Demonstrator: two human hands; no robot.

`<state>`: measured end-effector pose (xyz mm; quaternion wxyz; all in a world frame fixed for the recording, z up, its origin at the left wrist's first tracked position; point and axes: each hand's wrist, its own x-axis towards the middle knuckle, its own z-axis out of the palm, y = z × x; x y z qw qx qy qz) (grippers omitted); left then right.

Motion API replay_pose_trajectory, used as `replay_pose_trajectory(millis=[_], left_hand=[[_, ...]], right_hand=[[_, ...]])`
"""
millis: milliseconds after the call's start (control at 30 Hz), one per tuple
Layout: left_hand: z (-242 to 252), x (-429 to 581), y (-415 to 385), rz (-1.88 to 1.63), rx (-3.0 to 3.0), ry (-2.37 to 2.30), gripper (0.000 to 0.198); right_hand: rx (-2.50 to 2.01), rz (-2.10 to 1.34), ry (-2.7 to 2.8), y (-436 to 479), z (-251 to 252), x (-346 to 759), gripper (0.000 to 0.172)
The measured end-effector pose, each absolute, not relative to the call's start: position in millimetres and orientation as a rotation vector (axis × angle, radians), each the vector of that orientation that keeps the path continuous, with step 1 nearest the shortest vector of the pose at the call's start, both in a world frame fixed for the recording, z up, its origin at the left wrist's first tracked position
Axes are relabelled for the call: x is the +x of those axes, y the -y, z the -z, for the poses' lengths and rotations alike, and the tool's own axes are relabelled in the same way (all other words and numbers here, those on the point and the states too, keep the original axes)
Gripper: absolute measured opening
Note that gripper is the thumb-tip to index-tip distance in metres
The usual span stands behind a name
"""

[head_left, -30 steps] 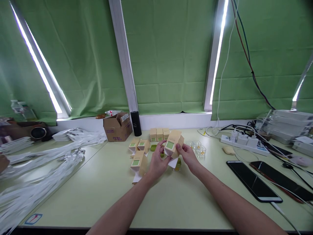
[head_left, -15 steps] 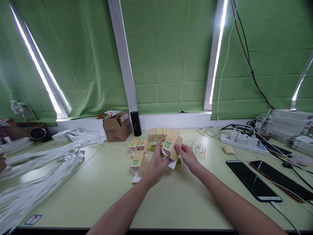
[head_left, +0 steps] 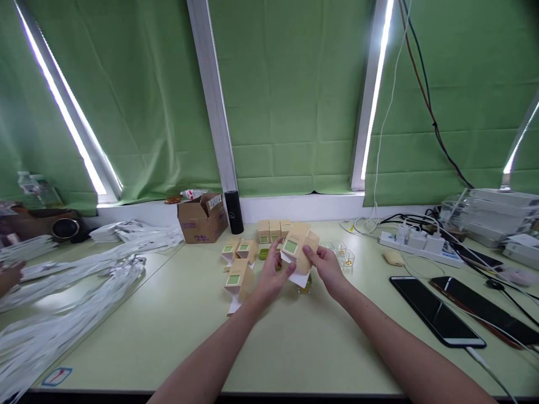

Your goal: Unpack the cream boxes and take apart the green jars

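Both hands meet at a small tan cardboard box (head_left: 300, 238) with a green square on its face and a white flap hanging open below. My right hand (head_left: 330, 274) pinches its right side between thumb and fingers. My left hand (head_left: 269, 278) is at its left lower edge, fingertips against the side and thumb by the white flap. Left of my hands stand more tan boxes (head_left: 239, 279) with flaps open. Behind them is a row of tan boxes (head_left: 274, 230). A green-and-clear container (head_left: 304, 289) shows partly under the held box.
Clear cups with gold bits (head_left: 346, 258) stand right of my hands. Phones (head_left: 438, 311), cables and a power strip (head_left: 416, 241) lie farther right. White straps (head_left: 84, 314) cover the left side, where another person's hand (head_left: 10, 278) shows. A brown carton (head_left: 202, 221) stands behind.
The held box has tilted and shifted slightly right, and its white flap shows more. My left fingers have loosened a little. The other person's hand at far left has come further into view.
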<state>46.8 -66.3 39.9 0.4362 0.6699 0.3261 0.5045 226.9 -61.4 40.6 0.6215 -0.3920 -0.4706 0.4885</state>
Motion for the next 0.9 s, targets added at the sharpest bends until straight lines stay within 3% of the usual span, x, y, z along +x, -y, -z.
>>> replay_pose_trajectory(millis=[133,233,900], left_hand=[[-40.6,45.8,60.9,-1.345,1.581,-0.829,0.053],[-42.3,46.5,59.4,-1.392,1.593,-0.865,0.046],[-36.3,47.8,56.0,-1.325,1.628,-0.896,0.05]], right_hand=[[-0.921,-1.116,1.038,62.1,-40.4,226.8,0.063],[-0.929,-1.099,1.016,61.9,-39.2,226.3,0.06],[-0.914,-1.012,1.184,68.2,-41.7,219.7,0.067]])
